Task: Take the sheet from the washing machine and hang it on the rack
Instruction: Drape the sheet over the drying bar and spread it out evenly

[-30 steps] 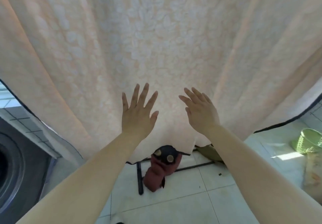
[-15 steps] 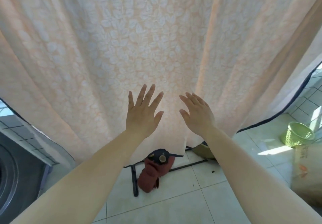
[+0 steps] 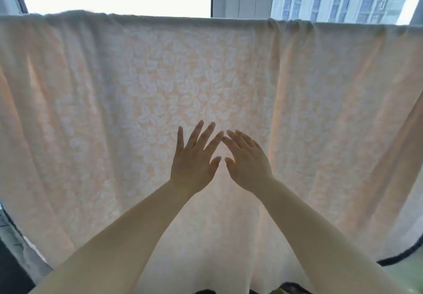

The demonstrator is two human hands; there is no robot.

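Peach sheet (image 3: 206, 76) hangs over rack; left hand (image 3: 192, 163) and right hand (image 3: 248, 163) flat against it, fingers straight, gripping nothing.

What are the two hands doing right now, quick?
Left hand: open, fingers spread, holding nothing, raised at the hanging sheet.
Right hand: open, fingers straight, holding nothing, raised at the same sheet.

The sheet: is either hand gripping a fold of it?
No: the left hand and right hand lie flat with straight fingers against the hanging sheet.
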